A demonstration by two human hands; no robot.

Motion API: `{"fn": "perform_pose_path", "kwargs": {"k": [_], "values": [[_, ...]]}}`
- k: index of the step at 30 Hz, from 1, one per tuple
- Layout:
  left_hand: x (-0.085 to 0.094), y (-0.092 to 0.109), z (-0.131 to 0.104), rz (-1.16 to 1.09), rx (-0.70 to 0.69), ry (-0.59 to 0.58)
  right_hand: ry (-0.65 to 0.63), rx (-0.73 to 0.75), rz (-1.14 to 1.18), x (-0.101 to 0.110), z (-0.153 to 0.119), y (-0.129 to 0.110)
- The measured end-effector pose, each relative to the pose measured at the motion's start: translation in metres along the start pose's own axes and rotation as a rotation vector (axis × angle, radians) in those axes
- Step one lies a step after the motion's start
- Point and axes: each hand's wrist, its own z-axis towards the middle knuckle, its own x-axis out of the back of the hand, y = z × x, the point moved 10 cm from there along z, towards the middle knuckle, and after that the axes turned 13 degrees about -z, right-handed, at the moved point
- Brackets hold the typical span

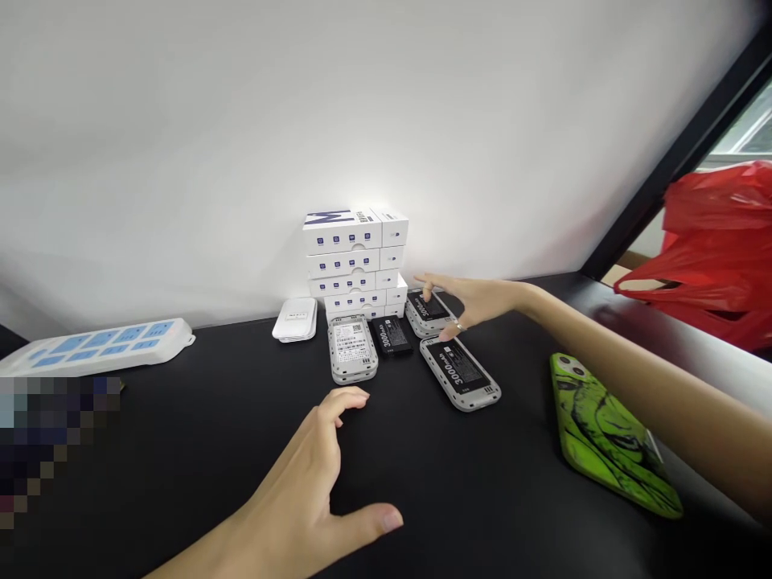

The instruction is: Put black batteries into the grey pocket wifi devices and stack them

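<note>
Battery-fitted device (461, 376), open-backed: on black table (241, 438), right of loose battery (392, 335); best lifted by its rim. Right hand (474, 301): thumb at its far end, digits spread. Left hand (307, 474): empty, digits apart.

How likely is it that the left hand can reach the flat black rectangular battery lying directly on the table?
Probably yes: the left hand is open, and nothing seems to block the near side of the battery, though rectangular white plastic devices flank it.
</note>
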Motion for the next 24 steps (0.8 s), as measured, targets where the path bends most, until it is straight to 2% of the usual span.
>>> {"fn": "perform_pose_path", "kwargs": {"k": [4, 6, 9, 12, 15, 17, 20, 22, 24], "values": [[0.005, 0.000, 0.000, -0.019, 0.014, 0.075, 0.035, -0.023, -0.044, 0.007, -0.014, -0.036], [0.003, 0.001, 0.001, -0.027, 0.014, 0.066, 0.021, -0.048, 0.016, -0.006, -0.014, -0.059], [0.001, 0.002, 0.002, -0.022, 0.009, 0.020, 0.096, -0.057, 0.142, -0.031, -0.001, -0.088], [0.001, 0.001, 0.002, -0.014, 0.015, 0.002, 0.111, -0.062, 0.176, -0.053, 0.017, -0.099], [0.009, 0.002, 0.001, -0.021, -0.004, 0.072, 0.134, -0.049, 0.191, -0.053, 0.019, -0.100], [0.015, 0.007, 0.000, -0.010, -0.059, 0.138, 0.155, -0.048, 0.200, -0.047, 0.005, -0.100], [0.021, 0.011, -0.001, 0.011, -0.099, 0.219, 0.179, -0.070, 0.185, -0.045, -0.034, -0.105], [0.019, 0.011, 0.001, -0.001, -0.093, 0.197, 0.159, -0.092, 0.150, -0.053, -0.062, -0.114], [0.012, 0.011, 0.003, -0.016, -0.069, 0.130, 0.085, -0.070, 0.143, -0.066, -0.082, -0.127]]}}
